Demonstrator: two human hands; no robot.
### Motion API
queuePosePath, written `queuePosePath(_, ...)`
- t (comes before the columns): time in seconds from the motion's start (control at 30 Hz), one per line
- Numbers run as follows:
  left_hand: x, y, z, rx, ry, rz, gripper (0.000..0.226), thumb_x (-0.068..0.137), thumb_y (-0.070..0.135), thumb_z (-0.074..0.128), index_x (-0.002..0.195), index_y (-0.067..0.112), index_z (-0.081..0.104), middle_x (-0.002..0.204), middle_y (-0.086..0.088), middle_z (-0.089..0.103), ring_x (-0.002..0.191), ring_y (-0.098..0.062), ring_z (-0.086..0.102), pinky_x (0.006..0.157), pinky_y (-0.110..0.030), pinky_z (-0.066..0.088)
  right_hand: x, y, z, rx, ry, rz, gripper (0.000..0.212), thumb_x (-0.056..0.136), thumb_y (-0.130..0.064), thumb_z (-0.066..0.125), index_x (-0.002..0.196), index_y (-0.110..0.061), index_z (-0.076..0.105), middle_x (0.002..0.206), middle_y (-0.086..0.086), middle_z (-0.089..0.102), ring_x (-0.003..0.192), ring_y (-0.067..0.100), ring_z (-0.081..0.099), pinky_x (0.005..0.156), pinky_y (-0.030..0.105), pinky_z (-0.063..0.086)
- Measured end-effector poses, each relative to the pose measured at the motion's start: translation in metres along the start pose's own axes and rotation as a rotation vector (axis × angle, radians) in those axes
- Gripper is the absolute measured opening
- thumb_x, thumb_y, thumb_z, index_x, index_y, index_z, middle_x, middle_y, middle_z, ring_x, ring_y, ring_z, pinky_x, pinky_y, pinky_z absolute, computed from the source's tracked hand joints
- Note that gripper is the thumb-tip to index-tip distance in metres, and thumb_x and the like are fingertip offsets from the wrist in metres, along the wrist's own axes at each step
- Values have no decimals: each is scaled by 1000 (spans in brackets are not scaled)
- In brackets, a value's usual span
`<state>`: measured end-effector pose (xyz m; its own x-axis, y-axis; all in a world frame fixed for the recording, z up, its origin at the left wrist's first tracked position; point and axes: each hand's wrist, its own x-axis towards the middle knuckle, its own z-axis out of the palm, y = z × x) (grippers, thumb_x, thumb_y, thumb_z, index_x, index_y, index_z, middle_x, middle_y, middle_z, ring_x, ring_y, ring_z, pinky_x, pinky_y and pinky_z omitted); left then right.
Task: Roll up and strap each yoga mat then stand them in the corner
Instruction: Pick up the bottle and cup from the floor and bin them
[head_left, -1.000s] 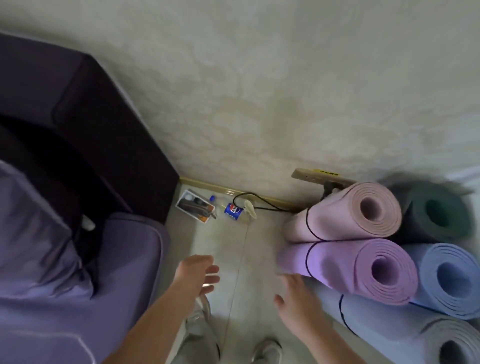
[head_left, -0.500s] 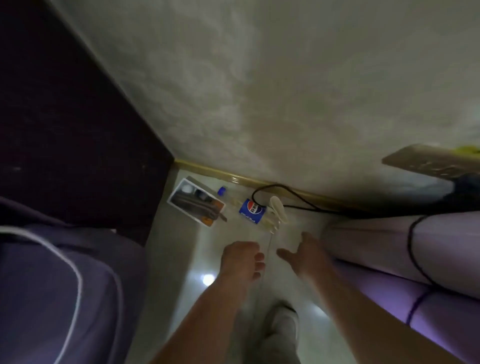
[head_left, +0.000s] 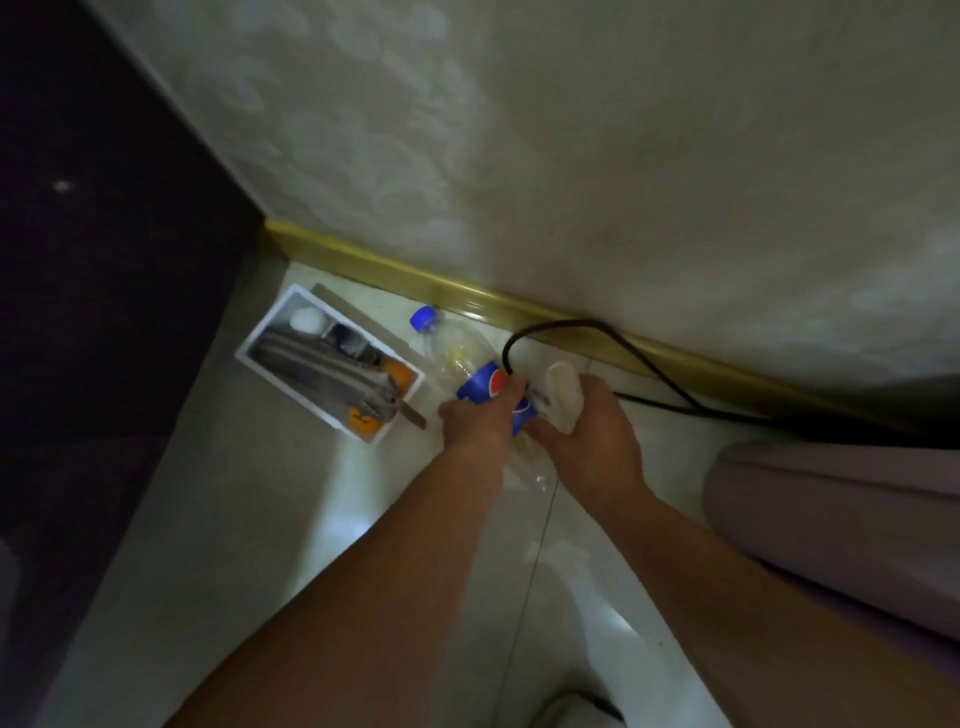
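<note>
Grips: left hand clamps bottle, right hand clamps cream object. Rolled mat right edge; corner standing likely pending.

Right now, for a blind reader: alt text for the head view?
The left hand grips a blue-labelled bottle on the floor by a wall, and the right hand holds a pale object; a white box lies nearby.

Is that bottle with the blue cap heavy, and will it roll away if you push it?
Probably light: the bottle looks clear and mostly empty. It lies on its side on the smooth floor, so a push could well roll it. The clear plastic may dent where the left hand grips its label.
</note>
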<state>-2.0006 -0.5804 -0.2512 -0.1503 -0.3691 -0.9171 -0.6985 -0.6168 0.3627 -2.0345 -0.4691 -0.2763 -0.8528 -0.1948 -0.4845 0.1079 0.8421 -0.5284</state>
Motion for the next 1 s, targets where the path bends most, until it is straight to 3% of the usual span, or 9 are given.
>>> queuePosePath(0.13, -9, -6, 6, -2, -8, -24, 73, 80, 38, 79, 136, 5, 46, 117, -14, 59, 104, -32, 62, 96, -48, 53, -20, 8, -18, 92, 45, 20, 25, 92, -24, 66, 115, -17, 61, 103, 0, 65, 96, 21, 62, 78, 32, 46)
queuePosePath(0.3, -105, -25, -34, 14, -91, -111, 51, 81, 28, 81, 118, 8, 52, 96, -8, 61, 84, -24, 63, 89, -39, 55, -98, -19, -85, 69, 76, 36, 22, 86, -23, 68, 108, -19, 62, 96, 2, 66, 88, 24, 61, 74, 35, 47)
queuePosePath(0.4, -190, -18, -68, 21, -151, -110, 45, 78, 26, 83, 111, 6, 59, 100, -11, 67, 77, -20, 63, 71, -31, 53, -164, -58, -142, 179, 73, 68, 23, 79, -37, 64, 99, -28, 59, 87, -2, 65, 82, 26, 62, 74, 45, 53)
queuePosePath(0.47, -258, -2, -93, 17, -168, -89, 38, 76, 30, 84, 101, 10, 63, 101, -12, 70, 78, -20, 64, 68, -30, 50, -213, -93, -187, 209, 70, 69, 17, 79, -34, 65, 92, -26, 57, 82, -2, 65, 79, 27, 62, 72, 47, 53)
queuePosePath(0.63, -423, 51, -164, -9, -203, 90, 39, 64, 32, 91, 88, 17, 65, 95, -10, 75, 79, -19, 69, 65, -25, 50, -338, -200, -287, 241, 41, 17, 10, 85, -22, 66, 91, -23, 59, 80, 0, 65, 75, 26, 61, 72, 47, 54)
queuePosePath(0.73, -524, 74, -218, -64, -154, 231, 22, 74, 20, 87, 84, 16, 68, 73, 0, 72, 56, -7, 66, 47, -15, 46, -409, -262, -336, 251, 59, -45, 16, 86, -20, 67, 100, -22, 61, 89, -1, 67, 84, 24, 62, 78, 41, 52)
queuePosePath(0.83, -622, 90, -277, -125, -120, 347, 41, 68, 23, 90, 101, 9, 70, 88, -7, 77, 76, -19, 75, 69, -32, 61, -480, -321, -378, 278, 54, -160, 18, 86, -19, 69, 101, -18, 61, 94, 2, 68, 88, 26, 61, 79, 38, 49)
queuePosePath(0.9, -682, 89, -314, -203, -111, 440, 57, 60, 25, 93, 107, 4, 68, 96, -13, 76, 88, -29, 75, 84, -48, 60, -528, -356, -401, 279, 12, -265, 17, 86, -18, 69, 102, -16, 61, 94, 2, 68, 87, 26, 61, 78, 37, 48)
queuePosePath(1.0, -763, 77, -371, -294, -50, 569, 38, 72, 12, 88, 102, 5, 66, 96, -12, 76, 80, -22, 74, 73, -35, 62, -598, -405, -429, 271, -28, -430, 19, 87, -17, 67, 104, -16, 61, 92, 0, 66, 86, 25, 61, 76, 35, 47)
